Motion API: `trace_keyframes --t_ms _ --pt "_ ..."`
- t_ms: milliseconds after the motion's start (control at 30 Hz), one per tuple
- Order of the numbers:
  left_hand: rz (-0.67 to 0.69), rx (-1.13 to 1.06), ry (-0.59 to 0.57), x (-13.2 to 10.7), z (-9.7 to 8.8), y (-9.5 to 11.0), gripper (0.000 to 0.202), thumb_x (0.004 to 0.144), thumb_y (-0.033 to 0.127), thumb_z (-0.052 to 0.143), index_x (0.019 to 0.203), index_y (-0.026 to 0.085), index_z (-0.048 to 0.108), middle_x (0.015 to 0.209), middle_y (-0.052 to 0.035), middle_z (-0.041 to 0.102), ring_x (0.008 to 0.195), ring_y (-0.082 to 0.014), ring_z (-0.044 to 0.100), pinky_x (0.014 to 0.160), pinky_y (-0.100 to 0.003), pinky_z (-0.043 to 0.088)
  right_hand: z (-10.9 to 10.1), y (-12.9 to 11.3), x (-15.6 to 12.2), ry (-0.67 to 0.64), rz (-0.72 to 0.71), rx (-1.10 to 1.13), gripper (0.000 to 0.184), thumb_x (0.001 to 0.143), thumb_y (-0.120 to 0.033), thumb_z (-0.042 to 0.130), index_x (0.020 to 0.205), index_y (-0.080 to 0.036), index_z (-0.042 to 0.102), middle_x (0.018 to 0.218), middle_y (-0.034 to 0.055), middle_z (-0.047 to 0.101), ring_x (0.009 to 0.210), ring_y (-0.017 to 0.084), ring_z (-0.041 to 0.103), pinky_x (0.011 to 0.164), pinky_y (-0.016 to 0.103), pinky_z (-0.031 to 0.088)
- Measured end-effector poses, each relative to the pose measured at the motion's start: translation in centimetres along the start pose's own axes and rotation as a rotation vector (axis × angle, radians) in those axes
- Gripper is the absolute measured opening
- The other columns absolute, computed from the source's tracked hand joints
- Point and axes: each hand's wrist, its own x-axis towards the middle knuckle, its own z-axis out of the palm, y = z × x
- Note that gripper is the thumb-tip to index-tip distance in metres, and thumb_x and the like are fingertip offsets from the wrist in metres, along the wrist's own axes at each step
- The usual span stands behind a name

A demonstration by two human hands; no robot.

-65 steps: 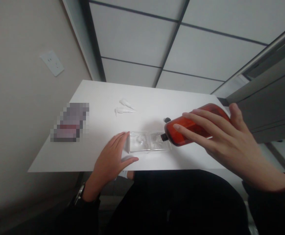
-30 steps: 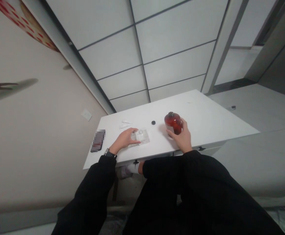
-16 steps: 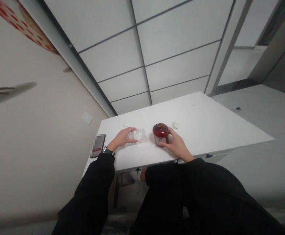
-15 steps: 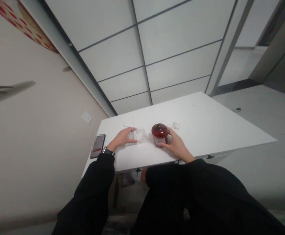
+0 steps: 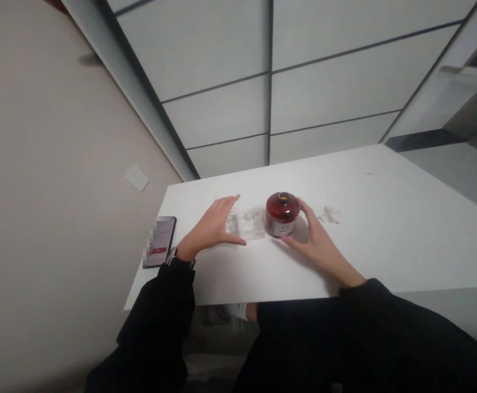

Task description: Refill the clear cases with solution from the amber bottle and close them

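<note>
A dark red bottle (image 5: 282,214) stands upright on the white table (image 5: 386,240), its cap off. My right hand (image 5: 318,243) curls round its right side, thumb and fingers touching the glass. A clear plastic tray (image 5: 250,225) lies just left of the bottle. My left hand (image 5: 214,227) rests on the tray's left end, fingers spread, thumb along its near edge.
A phone (image 5: 160,249) lies near the table's left edge. A small crumpled clear piece (image 5: 330,214) sits to the right of the bottle. A wall with a socket plate (image 5: 137,178) runs along the left side. My dark-clothed lap fills the bottom of the view.
The bottle, tipped over the tray 2.2 s ago, now stands upright beside it. My right hand slid it left next to the tray. The camera has moved closer and shifted right.
</note>
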Motion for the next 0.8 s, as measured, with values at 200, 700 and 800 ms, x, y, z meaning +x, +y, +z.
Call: trace_keyframes --t_ms 200,700,800 --pt "-0.272 -0.121 0.434 -0.7 -0.7 -6.0 0.053 0.102 0.039 0.047 0.151 0.019 0.043 0.154 -0.0155 0.052 0.133 -0.0242 0.06 0.119 -0.045 0.044 -1.6 1.6 1.6 0.218 -0.051 -0.09 0.059 0.086 -0.022 0.06 0.145 -0.025 0.051 0.141 0.0129 0.065 0.132 0.03 0.062 0.113 0.06 0.048" --pt "-0.311 -0.131 0.202 -1.1 1.4 -8.7 0.033 0.082 0.047 0.065 0.099 0.02 0.075 0.115 -0.0111 0.074 0.115 -0.0305 0.065 0.113 -0.051 0.047 -1.7 4.4 5.3 -0.03 -0.141 -0.231 0.037 0.1 -0.042 0.057 0.132 -0.028 0.07 0.136 0.0077 0.072 0.126 0.031 0.065 0.108 0.058 0.051" --pt "-0.342 -0.153 0.2 -1.3 1.0 -8.3 0.03 0.081 0.046 0.066 0.094 0.021 0.075 0.11 -0.0097 0.077 0.108 -0.0293 0.068 0.109 -0.049 0.05 -1.6 4.5 5.5 -0.058 -0.2 -0.279 0.031 0.096 -0.031 0.059 0.123 -0.026 0.074 0.122 0.0089 0.077 0.113 0.031 0.067 0.098 0.057 0.054"
